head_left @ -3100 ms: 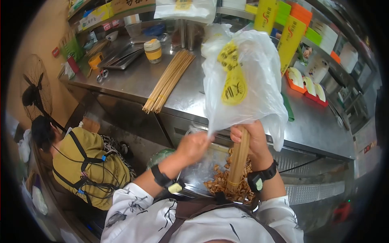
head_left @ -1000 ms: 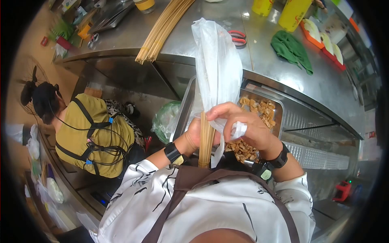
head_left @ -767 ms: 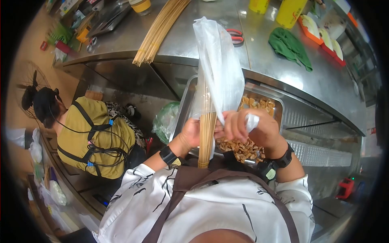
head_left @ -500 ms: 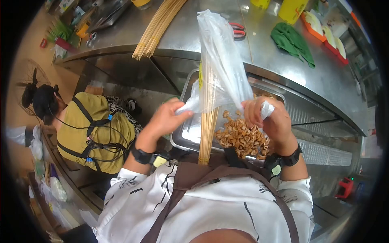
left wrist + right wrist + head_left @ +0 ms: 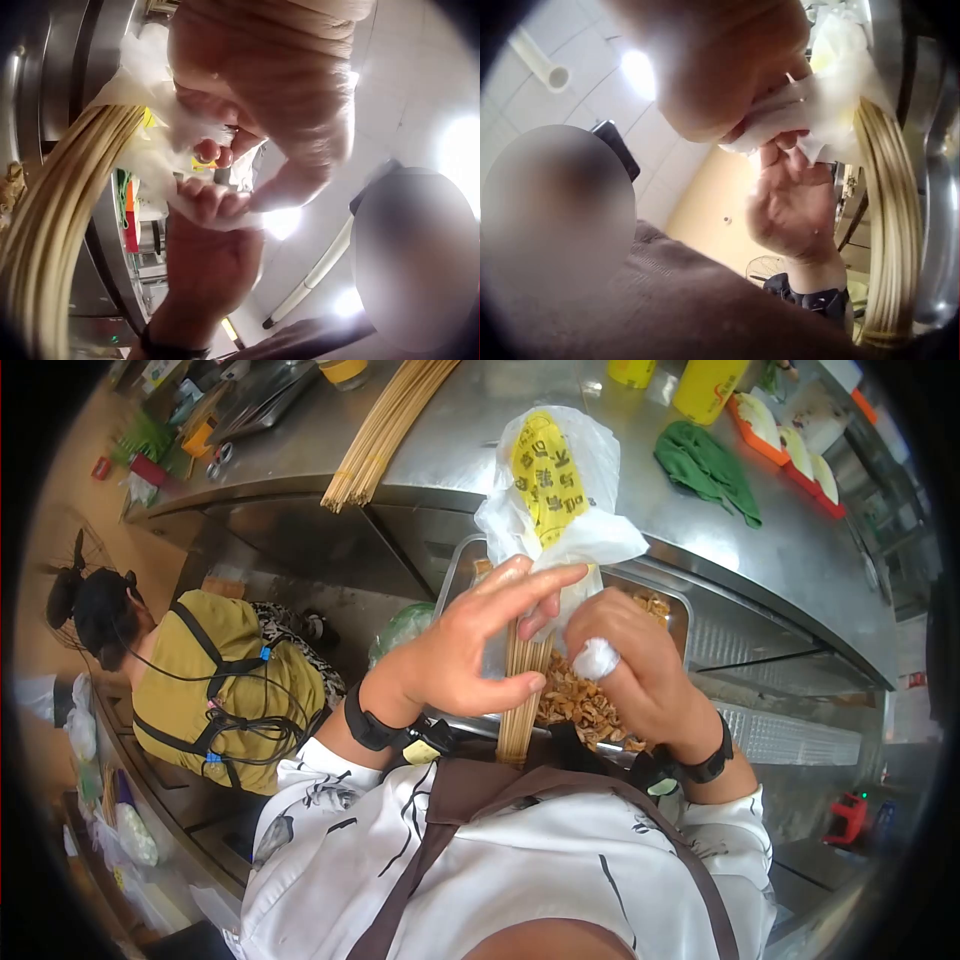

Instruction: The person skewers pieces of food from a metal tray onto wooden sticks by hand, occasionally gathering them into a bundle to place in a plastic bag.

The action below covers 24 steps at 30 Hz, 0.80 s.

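A bundle of thin wooden skewers (image 5: 520, 715) stands on end against the apron, its upper part wrapped in a white plastic bag (image 5: 595, 455) with yellow print facing up. My right hand (image 5: 640, 675) grips gathered bag plastic just right of the bundle, and a white tuft pokes out of the fist. My left hand (image 5: 465, 650) reaches across the bundle from the left, thumb and fingers extended and apart. In the right wrist view, the fingertips of the left hand (image 5: 795, 210) meet the bag plastic beside the right hand. Below the hands, brown food pieces (image 5: 590, 725) lie in a metal tray (image 5: 683, 622).
On the steel counter (image 5: 430, 470) ahead lie another skewer bundle (image 5: 385, 435), a green cloth (image 5: 705, 470) and orange-red trays (image 5: 770, 445). Yellow containers (image 5: 708, 390) stand at the back. A person in an olive top (image 5: 215, 710) sits at left, by a fan.
The bag, loose and billowing earlier, now wraps the skewers' upper part. Over the last half second the left hand has moved from the left across the bundle, and the yellow print has come into view.
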Motion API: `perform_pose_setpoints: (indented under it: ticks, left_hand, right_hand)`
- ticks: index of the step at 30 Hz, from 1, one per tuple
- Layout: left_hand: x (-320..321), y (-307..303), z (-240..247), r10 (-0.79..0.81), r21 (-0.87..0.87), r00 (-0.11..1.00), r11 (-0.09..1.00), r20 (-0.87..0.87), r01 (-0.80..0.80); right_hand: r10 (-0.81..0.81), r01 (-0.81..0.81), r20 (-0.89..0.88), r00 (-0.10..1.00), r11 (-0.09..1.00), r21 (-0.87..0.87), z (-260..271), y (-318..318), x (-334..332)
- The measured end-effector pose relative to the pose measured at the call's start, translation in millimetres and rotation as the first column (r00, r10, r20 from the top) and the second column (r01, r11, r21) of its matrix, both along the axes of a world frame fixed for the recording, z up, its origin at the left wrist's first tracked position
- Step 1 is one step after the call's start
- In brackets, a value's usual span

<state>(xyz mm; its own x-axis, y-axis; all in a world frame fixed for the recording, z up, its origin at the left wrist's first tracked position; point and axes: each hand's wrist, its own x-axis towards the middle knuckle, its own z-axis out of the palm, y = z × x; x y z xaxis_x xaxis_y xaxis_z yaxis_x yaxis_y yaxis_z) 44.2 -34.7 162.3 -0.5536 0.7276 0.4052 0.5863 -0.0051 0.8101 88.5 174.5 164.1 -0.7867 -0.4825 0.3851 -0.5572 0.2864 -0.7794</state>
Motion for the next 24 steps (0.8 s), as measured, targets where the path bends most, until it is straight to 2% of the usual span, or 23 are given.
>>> perform_pose_setpoints:
  ticks: [1,2,4,5,7,8,9,10,12,13,14,15,17,19,20,22,23,24]
  left_hand:
    - [1,3,-3,-0.004,0.004,1.0,1.0,-0.005,0.004]
    - [1,8,-11,0.036,-0.074,0.996,0.996,-0.078,-0.042]
    - [4,15,-23,0.095,-0.161,0.965,0.977,-0.245,-0.137]
    - [4,19,-28,0.105,-0.159,0.963,0.976,-0.249,-0.148]
    - [2,24,-37,0.16,-0.031,0.953,0.984,-0.256,-0.174]
    - [-1,24,-41,0.183,-0.035,0.938,0.979,-0.295,-0.202]
    - [-3,23,-39,0.171,0.004,0.961,0.985,-0.216,-0.174]
    - [-2,26,-36,0.235,0.06,0.959,0.972,-0.158,-0.228]
    - [0,19,-34,0.133,0.0,0.99,0.991,-0.046,-0.133]
    - [2,18,-37,0.137,0.07,0.991,0.988,0.0,-0.137]
    - [3,18,-39,0.124,0.087,0.991,0.988,0.045,-0.128]
    - [4,16,-39,0.082,0.12,0.988,0.988,0.129,-0.097]
    - [8,16,-41,-0.032,0.298,0.921,0.95,0.389,-0.093]
    - [8,16,-42,0.035,0.339,0.905,0.921,0.424,-0.194]
    - [9,16,-44,0.065,0.371,0.885,0.892,0.46,-0.258]
    - [9,18,-48,0.058,0.417,0.865,0.858,0.499,-0.298]
    - [10,20,-52,0.028,0.46,0.854,0.833,0.519,-0.307]
    - [10,21,-56,0.066,0.456,0.865,0.829,0.498,-0.325]
  right_hand:
    - [0.022,0.005,-0.311,0.95,0.996,0.087,6,-2,-2]
    - [-0.018,0.084,-0.434,0.901,0.987,0.134,16,-8,1]
    - [-0.035,0.108,-0.4,0.916,0.981,0.16,22,-14,5]
    - [-0.043,0.12,-0.369,0.928,0.975,0.189,23,-15,6]
    - [-0.034,0.097,-0.342,0.939,0.981,0.17,22,-16,1]
    - [-0.024,0.074,-0.303,0.953,0.985,0.154,21,-16,-3]
    - [-0.058,0.129,-0.367,0.928,0.977,0.172,24,-17,-8]
    - [-0.079,0.171,-0.428,0.9,0.968,0.183,25,-15,-12]
    - [-0.085,0.189,-0.369,0.925,0.948,0.255,19,-11,-17]
    - [-0.073,0.144,-0.259,0.963,0.953,0.268,16,-8,-17]
    - [-0.08,0.161,-0.273,0.959,0.944,0.288,8,-5,-16]
    - [-0.09,0.183,-0.297,0.951,0.936,0.301,2,-5,-16]
    - [-0.092,0.221,-0.362,0.928,0.916,0.334,-5,1,-17]
    - [-0.135,0.329,-0.512,0.848,0.892,0.31,-8,4,-11]
    - [-0.106,0.299,-0.502,0.858,0.899,0.32,-11,3,-7]
    - [-0.106,0.347,-0.579,0.808,0.88,0.323,-15,-3,5]
    - [-0.09,0.331,-0.567,0.819,0.881,0.337,-15,-7,9]
    - [-0.028,0.275,-0.542,0.84,0.883,0.381,-13,-11,12]
